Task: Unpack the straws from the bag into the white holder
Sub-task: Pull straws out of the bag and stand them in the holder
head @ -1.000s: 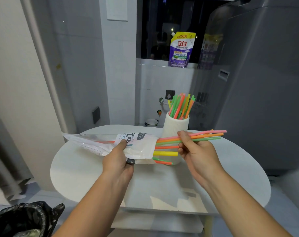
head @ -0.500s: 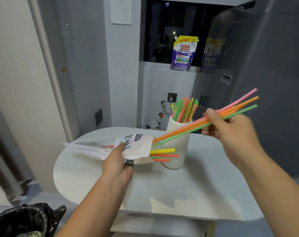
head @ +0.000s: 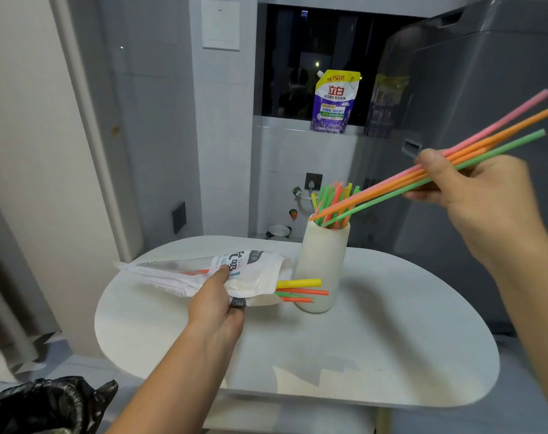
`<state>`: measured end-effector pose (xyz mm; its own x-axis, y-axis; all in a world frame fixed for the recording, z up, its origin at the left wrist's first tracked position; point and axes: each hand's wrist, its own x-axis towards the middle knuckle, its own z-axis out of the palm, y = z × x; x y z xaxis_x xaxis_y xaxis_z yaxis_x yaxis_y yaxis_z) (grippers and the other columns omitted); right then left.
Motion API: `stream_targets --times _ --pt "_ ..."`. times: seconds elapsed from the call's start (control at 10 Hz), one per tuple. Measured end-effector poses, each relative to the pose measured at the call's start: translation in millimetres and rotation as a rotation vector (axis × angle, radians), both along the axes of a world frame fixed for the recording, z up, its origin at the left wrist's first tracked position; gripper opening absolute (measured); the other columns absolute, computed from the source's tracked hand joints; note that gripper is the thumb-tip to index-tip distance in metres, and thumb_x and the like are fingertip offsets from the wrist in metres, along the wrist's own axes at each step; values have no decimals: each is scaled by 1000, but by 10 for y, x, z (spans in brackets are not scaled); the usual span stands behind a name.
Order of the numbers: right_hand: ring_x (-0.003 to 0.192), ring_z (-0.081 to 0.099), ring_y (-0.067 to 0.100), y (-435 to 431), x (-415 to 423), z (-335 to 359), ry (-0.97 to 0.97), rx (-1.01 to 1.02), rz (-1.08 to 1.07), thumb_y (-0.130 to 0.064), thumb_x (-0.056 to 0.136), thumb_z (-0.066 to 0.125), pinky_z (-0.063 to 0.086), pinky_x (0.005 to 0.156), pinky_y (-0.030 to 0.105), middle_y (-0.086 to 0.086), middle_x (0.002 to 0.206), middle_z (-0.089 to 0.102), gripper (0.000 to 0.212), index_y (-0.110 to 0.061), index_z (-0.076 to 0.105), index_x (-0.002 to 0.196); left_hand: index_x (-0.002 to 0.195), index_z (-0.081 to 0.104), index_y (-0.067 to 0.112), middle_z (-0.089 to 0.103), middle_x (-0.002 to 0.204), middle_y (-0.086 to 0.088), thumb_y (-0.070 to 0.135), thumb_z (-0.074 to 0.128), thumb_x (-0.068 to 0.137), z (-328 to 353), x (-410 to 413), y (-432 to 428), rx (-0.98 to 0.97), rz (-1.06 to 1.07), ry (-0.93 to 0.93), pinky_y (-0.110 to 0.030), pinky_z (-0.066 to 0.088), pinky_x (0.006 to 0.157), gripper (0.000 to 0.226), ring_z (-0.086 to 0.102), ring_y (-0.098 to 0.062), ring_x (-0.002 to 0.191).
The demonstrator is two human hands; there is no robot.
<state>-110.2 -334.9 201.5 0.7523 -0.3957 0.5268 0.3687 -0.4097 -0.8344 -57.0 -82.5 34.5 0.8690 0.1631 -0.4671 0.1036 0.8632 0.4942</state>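
Note:
My left hand [head: 217, 303] grips a clear and white plastic bag [head: 203, 272] lying sideways just above the table, mouth to the right. Yellow, orange and green straws [head: 299, 289] stick out of that mouth, in front of the white ribbed holder [head: 324, 264]. Several coloured straws stand in the holder. My right hand [head: 482, 195] pinches a small bunch of pink, orange and green straws [head: 391, 186], held slanted, their lower ends at the holder's rim and their upper ends high to the right.
The holder stands on a round white table [head: 376, 339]. A grey appliance [head: 485, 89] is close behind on the right. A purple detergent pouch [head: 333, 101] sits on the window ledge. A black rubbish bag [head: 44, 405] is at the lower left.
My right hand drew the bunch of straws out of the bag, lifted it up and right, and tilted it so the lower ends now meet the holder's mouth. The left hand and bag stayed put.

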Motion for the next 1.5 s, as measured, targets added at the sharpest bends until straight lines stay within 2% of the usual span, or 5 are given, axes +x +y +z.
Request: stream_targets --times 0.2,0.6,0.9,1.1,1.5 --pt "76 75 5 14 53 95 22 -96 7 -30 93 67 59 61 15 -5 91 75 8 -22 70 92 138 57 2 73 125 -15 2 61 100 -36 30 2 4 -13 -13 -42 63 68 39 74 -27 102" --pt "83 75 13 37 175 140 110 -161 8 -29 93 67 63 69 25 0 96 74 16 -16 70 103 137 59 2 73 124 -15 2 61 99 -18 1 -24 20 -31 -15 -41 63 78 37 74 -27 104" --pt "80 76 13 130 281 255 119 -224 25 -30 93 67 63 70 27 2 97 74 20 -14 69 105 137 59 2 73 124 -14 2 62 99 -21 -1 -30 33 -31 -6 -44 62 69 38 73 -28 106" --pt "82 75 17 183 338 322 131 -293 16 -32 93 67 63 78 39 5 99 74 26 -10 69 108 136 59 2 73 124 -14 2 63 98 -12 3 -30 29 -18 8 -38 64 60 38 74 -26 101" --pt "80 75 12 222 327 407 76 -309 -22 -38 92 67 64 71 32 1 100 73 29 -13 68 109 137 59 2 73 124 -15 2 63 98 -6 -5 -39 18 -20 4 -36 64 57 39 74 -27 102"
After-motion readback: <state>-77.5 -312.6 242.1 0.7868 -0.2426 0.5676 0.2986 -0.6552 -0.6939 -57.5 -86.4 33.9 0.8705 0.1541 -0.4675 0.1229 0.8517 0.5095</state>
